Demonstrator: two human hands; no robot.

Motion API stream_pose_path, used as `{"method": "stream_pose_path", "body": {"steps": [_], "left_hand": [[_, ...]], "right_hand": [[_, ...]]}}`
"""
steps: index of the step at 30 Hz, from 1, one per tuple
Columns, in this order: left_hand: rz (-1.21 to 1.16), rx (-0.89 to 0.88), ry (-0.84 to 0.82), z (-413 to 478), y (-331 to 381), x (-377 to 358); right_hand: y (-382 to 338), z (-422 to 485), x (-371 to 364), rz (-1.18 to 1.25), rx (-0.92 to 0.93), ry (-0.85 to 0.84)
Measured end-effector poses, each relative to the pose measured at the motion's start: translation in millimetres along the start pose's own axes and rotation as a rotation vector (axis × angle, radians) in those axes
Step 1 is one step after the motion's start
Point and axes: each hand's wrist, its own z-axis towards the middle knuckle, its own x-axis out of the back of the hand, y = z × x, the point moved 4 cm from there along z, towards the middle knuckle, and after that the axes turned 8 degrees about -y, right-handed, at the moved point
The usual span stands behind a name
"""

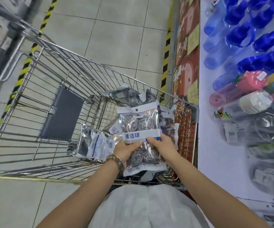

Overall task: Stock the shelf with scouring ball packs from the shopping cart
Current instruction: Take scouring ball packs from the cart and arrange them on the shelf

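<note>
A clear scouring ball pack [139, 124] with a white and blue label band and steel wool balls inside is held over the near right corner of the wire shopping cart [50, 83]. My left hand [126, 149] grips its left edge, thumb on the label. My right hand [161, 145] grips its right edge in the same way. More packs lie in the cart: several silvery ones [95, 142] left of my hands and another [131, 96] behind the held pack. The white shelf [223, 145] runs along the right.
Blue plastic bottles [241, 35] and pink, white and clear bottles [241, 94] lie on the shelf. A grey folded child seat flap [62, 114] sits in the cart. Yellow-black hazard tape [166, 51] marks the tiled floor beside a red display panel [187, 63].
</note>
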Motion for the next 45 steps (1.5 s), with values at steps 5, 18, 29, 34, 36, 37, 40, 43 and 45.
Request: {"method": "stream_pose_path", "body": {"steps": [5,18,29,34,36,37,40,43,45], "left_hand": [[-0.088,-0.019,0.049,-5.6,-6.4,12.2],[-0.196,0.117,0.187,-11.9,-42.8,40.6],[-0.254,0.113,0.188,-10.0,-52.5,38.1],[-0.205,0.107,0.193,-9.7,-49.1,44.1],[-0.153,0.102,0.200,-9.9,-45.4,51.2],[-0.132,0.094,0.203,-10.7,-42.5,54.8],[-0.072,0.049,0.206,-14.2,-30.6,66.9],[-0.032,-0.016,0.216,-17.1,-17.3,79.1],[-0.011,-0.062,0.215,-19.6,-7.9,87.2]], "right_hand": [[5.7,19.1,-6.3,-0.161,0.019,0.026],[46.1,106.6,40.8,-1.360,-0.204,-0.058],[56.3,106.3,48.9,-1.584,-0.008,-0.096],[59.2,89.8,57.8,-1.380,0.022,-0.015],[48.1,75.4,61.2,-1.123,0.005,0.076],[40.6,66.0,62.8,-1.007,0.006,0.130],[17.0,39.4,66.8,-0.744,0.035,0.323],[2.0,19.7,66.8,-0.441,0.036,0.433],[-7.4,8.0,60.0,-0.349,0.038,0.456]]}}
